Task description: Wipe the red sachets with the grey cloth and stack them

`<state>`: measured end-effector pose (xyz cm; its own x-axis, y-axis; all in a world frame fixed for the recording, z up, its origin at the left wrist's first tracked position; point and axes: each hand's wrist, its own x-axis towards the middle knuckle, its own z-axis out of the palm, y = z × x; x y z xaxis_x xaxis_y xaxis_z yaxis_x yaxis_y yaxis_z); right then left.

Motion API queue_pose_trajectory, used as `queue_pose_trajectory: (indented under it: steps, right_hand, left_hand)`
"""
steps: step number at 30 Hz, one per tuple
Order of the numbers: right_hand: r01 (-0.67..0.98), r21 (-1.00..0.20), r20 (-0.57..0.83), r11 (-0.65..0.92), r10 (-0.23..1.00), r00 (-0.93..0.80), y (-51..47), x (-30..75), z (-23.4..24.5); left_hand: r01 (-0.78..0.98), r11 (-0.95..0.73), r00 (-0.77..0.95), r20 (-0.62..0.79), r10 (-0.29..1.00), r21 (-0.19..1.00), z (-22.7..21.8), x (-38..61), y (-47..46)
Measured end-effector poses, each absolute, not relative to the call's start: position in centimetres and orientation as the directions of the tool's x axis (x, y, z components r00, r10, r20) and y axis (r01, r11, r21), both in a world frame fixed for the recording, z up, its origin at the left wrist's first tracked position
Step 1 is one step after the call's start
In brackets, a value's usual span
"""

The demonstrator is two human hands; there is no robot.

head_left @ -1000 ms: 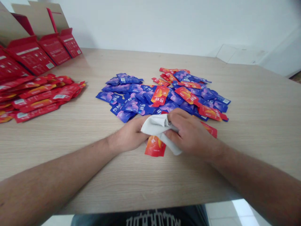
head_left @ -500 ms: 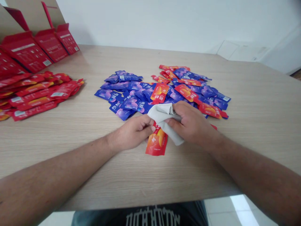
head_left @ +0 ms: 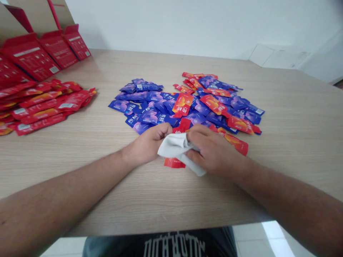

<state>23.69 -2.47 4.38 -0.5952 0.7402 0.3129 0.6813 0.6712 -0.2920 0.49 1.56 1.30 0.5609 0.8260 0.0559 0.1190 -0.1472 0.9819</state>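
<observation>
The right hand (head_left: 213, 151) pinches a crumpled white cloth (head_left: 175, 146) over a red sachet (head_left: 174, 163) on the counter (head_left: 80, 171), just below the blue sachets (head_left: 146, 116); the left hand (head_left: 148, 142) curls closed against the cloth. A hurried drag could snag the sachet and scatter them.

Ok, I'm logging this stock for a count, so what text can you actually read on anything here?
Blue sachet: large white Chinese characters, too blurred to read.
Red sachet: large white Chinese characters, also too blurred.
Red carton: small print and barcode label, too small to read.
Dark shirt: pale stylized lettering, unreadable.
</observation>
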Motion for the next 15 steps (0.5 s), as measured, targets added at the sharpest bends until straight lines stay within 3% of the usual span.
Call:
queue_pose_trajectory:
  steps: [3, 5, 11, 15]
  right_hand:
    - [0.613, -0.244, 0.218, 0.751, 0.658, -0.72, -3.9, 22.8, 4.5]
    - [0.596, -0.222, 0.232, 0.771, 0.636, -0.736, -3.9, 22.9, 4.5]
    - [0.729, -0.298, 0.494, 0.616, 0.753, -0.434, -0.1, 25.5, 4.2]
    - [0.737, -0.341, 0.497, 0.584, 0.777, -0.386, 0.3, 25.5, 3.9]
  left_hand:
    - [0.095, -0.057, 0.5, 0.002, 0.866, 0.994, 1.4, 0.5, 1.4]
    - [0.089, -0.051, 0.497, 0.0, 0.868, 0.995, 1.3, 0.5, 1.4]
    - [0.064, -0.014, 0.627, -0.03, 0.778, 0.998, 1.1, 0.5, 1.5]
    - [0.075, -0.046, 0.63, -0.012, 0.777, 0.996, 1.0, 0.6, 1.5]
